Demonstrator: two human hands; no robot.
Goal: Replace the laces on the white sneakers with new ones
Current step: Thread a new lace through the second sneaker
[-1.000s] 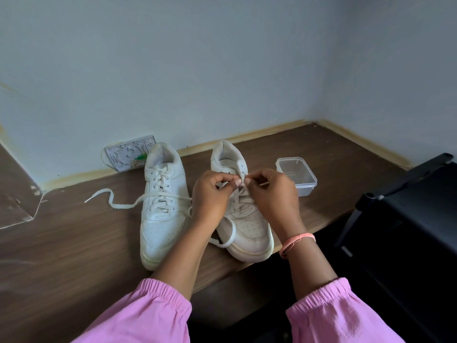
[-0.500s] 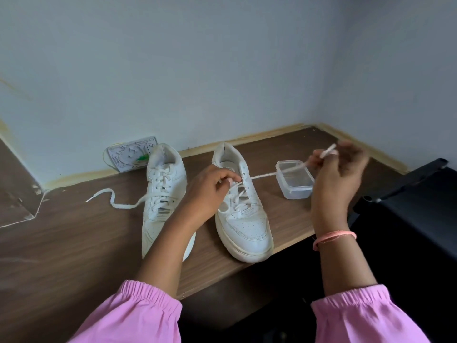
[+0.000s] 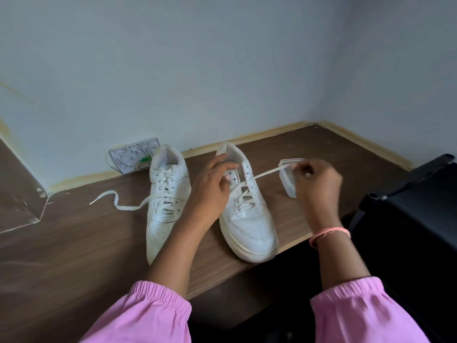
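step: unlacing right sneaker [image 3: 248, 214] at table [image 3: 74, 243] centre | right hand [image 3: 315, 179] pinches lace [image 3: 268, 172], drawn taut toward 2 o'clock | left hand [image 3: 212, 186] fingers curled at eyelets, grip unclear | next: likely free lower crossings.

Two sneakers stand side by side on the table [image 3: 74, 243], toes toward the person. The left sneaker [image 3: 165, 194] has a lace [image 3: 116, 201] trailing off to its left. Behind it, a wall plate [image 3: 133, 154] leans at the wall. The right sneaker [image 3: 247, 214] sits near the table's front edge, with a small tub [image 3: 288, 179] just to its right. The left hand [image 3: 212, 186] lies over the right sneaker's left side; the right hand [image 3: 316, 179] is in front of the tub.
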